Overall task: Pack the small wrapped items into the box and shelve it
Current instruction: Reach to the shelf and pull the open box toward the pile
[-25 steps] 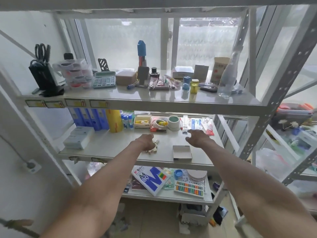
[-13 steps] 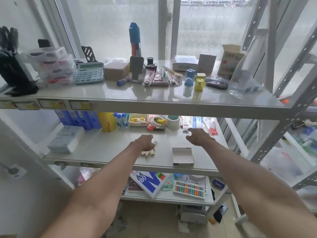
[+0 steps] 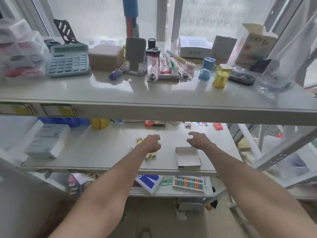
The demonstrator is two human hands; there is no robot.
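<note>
on the middle shelf (image 3: 103, 152) the open box (image 3: 187, 158) lies near the front edge, with the small wrapped items (image 3: 151, 155) scattered just left of it. the left hand (image 3: 151, 143) hangs over them with its fingers curled under; whether it grips one i cannot tell. the right hand (image 3: 197, 140) hovers by the box's far edge, fingers loosely bent, holding nothing. on the shelf above, a white carton (image 3: 194, 50) reads roughly "dexin"; other print is blurred.
</note>
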